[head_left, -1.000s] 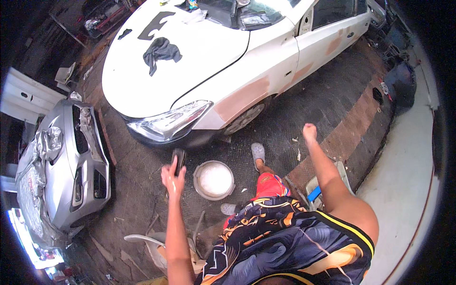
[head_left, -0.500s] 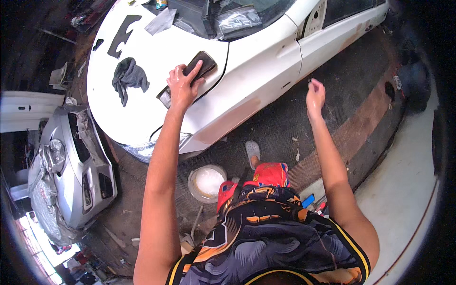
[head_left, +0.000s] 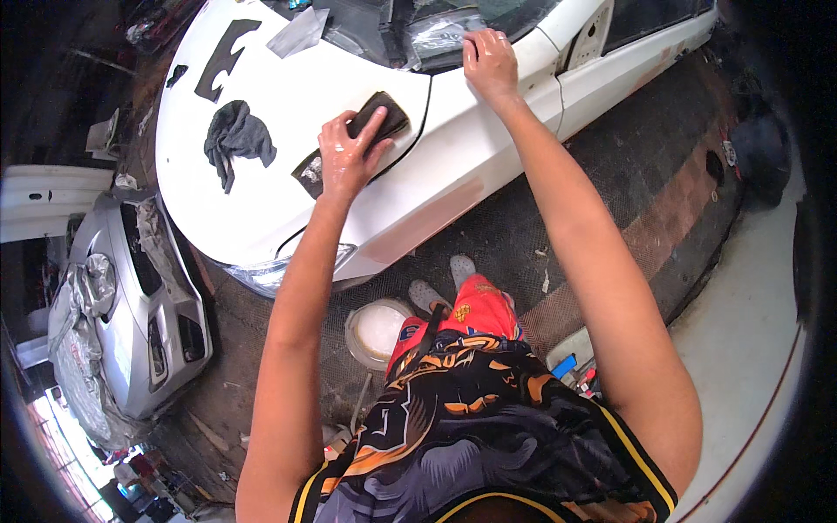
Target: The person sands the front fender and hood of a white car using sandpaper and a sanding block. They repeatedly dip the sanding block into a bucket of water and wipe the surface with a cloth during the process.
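Note:
My left hand [head_left: 347, 161], wet, presses on the white car's hood [head_left: 288, 213] near its side edge. It is closed over a dark sanding block [head_left: 384, 115]. A dark, shiny-grey end piece [head_left: 309, 176] shows under the heel of that hand; I cannot tell if it is part of the block. My right hand [head_left: 493, 65] is at the windshield's lower corner, fingers curled, beside a clear plastic packet [head_left: 443, 33]. Its fingertips are partly hidden, so what they hold, if anything, does not show. A crumpled dark grey cloth [head_left: 240, 138] lies on the hood left of my left hand.
On the hood are a black cut-out sheet [head_left: 225, 63] and a grey sheet [head_left: 298, 33]. A round tub [head_left: 352, 342] holding whitish liquid stands on the floor left of my legs. A silver car bumper [head_left: 131, 322] is at the left, a pale wall [head_left: 741, 331] at the right.
My right hand has swung up and left from beside the car to the windshield corner. The left hand and sanding block stay in nearly the same place on the hood. Both feet now show.

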A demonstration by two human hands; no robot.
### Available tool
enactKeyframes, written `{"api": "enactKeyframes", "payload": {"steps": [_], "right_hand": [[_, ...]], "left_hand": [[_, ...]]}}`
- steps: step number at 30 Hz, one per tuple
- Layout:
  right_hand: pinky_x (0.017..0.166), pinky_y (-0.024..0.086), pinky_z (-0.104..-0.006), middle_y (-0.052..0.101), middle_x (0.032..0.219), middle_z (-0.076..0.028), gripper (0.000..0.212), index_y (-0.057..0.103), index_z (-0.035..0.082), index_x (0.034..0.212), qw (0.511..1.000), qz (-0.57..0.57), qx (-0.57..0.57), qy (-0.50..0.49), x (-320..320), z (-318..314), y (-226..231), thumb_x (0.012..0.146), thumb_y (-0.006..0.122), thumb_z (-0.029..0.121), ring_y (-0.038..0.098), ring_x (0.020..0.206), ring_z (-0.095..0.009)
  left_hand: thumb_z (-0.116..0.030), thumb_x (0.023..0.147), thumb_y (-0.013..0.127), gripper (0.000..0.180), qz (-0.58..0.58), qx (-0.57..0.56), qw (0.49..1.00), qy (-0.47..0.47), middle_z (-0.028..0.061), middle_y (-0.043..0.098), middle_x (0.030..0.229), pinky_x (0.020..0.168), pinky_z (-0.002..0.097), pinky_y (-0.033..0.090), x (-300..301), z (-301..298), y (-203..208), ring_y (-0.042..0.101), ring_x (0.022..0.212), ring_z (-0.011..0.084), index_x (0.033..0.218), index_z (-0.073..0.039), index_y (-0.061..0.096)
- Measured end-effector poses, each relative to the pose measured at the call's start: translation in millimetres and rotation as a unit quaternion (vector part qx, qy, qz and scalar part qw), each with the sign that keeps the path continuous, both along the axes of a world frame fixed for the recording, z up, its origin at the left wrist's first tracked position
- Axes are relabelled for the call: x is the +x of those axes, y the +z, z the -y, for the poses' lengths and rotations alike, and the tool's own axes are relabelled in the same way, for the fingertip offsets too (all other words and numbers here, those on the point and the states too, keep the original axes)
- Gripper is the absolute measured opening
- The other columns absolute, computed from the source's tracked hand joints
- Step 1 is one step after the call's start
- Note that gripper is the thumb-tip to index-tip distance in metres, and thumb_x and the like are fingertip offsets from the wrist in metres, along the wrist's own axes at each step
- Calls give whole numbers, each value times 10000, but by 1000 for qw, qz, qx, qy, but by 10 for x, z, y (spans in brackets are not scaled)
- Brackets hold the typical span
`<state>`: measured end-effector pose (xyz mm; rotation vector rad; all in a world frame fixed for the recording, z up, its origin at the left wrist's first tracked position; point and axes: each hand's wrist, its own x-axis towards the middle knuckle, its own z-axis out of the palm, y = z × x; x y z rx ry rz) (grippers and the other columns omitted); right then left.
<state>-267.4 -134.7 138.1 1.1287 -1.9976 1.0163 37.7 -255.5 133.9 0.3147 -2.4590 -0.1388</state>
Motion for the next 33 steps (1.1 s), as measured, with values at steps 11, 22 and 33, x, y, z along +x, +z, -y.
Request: {"api": "enactKeyframes", "payload": {"steps": [11,22,33], "right_hand": [[776,505,-453,650,829,-98,231,645,78,806,999,-22,25,-5,219,-10,29,922,667,276,626,833,-329],[785,496,-453,660,829,-96,289,634,64,768,993,-91,65,-38,69,43,-19,937,634,299,631,846,-323],[751,497,-468,653,766,-106,312,616,64,712,998,-50,20,-21,153,65,-56,927,642,288,632,801,-340]], "left_hand": [[-241,815,804,572,21,-15,998,-64,149,589,1124,847,467,415,329,119,-127,553,1031,326,1359,-316,643],[-360,823,808,537,-6,-42,999,-24,154,618,1091,831,465,463,-277,166,-12,578,1011,325,1339,-348,660],[-318,818,801,456,-55,-26,997,-53,174,607,1011,772,461,443,-236,172,26,564,947,341,1256,-270,682]]}}
